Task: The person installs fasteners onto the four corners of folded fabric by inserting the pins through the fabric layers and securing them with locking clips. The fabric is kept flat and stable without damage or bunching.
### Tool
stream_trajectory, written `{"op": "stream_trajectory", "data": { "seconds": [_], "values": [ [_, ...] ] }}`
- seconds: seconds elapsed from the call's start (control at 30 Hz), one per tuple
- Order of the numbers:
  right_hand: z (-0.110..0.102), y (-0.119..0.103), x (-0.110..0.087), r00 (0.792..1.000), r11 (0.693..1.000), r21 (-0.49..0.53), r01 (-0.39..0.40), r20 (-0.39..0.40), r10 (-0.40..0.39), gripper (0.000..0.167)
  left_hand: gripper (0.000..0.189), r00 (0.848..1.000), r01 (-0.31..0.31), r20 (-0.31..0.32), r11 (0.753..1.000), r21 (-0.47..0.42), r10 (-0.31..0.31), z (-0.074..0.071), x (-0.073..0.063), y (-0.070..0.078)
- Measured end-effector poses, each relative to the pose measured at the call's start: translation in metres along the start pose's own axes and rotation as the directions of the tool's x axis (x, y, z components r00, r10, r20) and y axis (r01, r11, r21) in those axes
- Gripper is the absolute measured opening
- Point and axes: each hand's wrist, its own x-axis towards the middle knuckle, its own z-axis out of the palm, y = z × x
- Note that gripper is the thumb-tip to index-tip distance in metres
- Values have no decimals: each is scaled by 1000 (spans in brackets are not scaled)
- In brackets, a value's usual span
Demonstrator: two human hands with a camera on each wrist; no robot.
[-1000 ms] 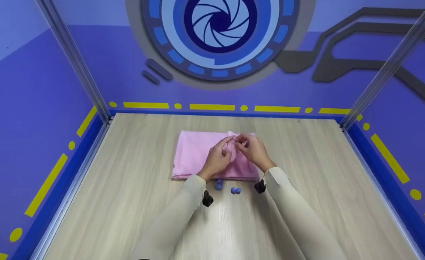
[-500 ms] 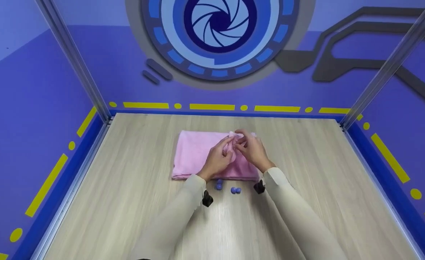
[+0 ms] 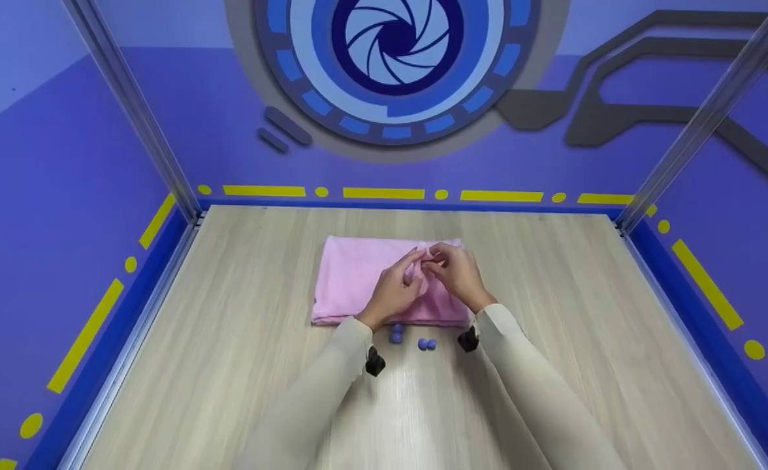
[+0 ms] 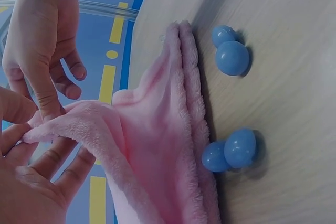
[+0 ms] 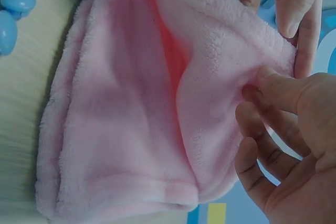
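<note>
Pink cloth (image 3: pixel 351 277) below, its raised edge pinched by left hand (image 3: pixel 392 292), right hand (image 3: pixel 460 273) pinching just beside

The bright head view shows glare on the table (image 3: pixel 397 405) in front of the pink cloth (image 3: pixel 351 274). Dimmer wrist views show soft shadow beside it
</note>
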Motion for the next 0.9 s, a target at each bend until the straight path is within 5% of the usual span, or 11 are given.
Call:
{"op": "stream_trajectory", "data": {
  "seconds": [0.2, 0.57, 0.63, 0.73, 0.9],
  "values": [
    [3, 4, -3, 998, 998, 26, 54, -11, -54, 9, 52, 999, 41, 24, 999, -10, -41, -6, -3, 0],
    [-1, 9, -11, 999, 999, -4, 48, 2, -48, 9, 26, 988, -12, -152, 1000, 11, 14, -27, -21, -9],
    [-2, 10, -13, 999, 999, 1, 37, 4, -37, 8, 15, 993, -15, -114, 999, 39, 20, -29, -28, -12],
    [-2, 12, -16, 1000, 1000, 10, 20, 4, -20, 7, 9, 999, -2, 34, 995, 104, -1, -31, -38, -15],
    [0, 14, -19, 1000, 999, 41, -12, 20, 11, 8, 9, 957, 39, 269, 964, 263, -112, -31, -51, -20]
  ]
}}
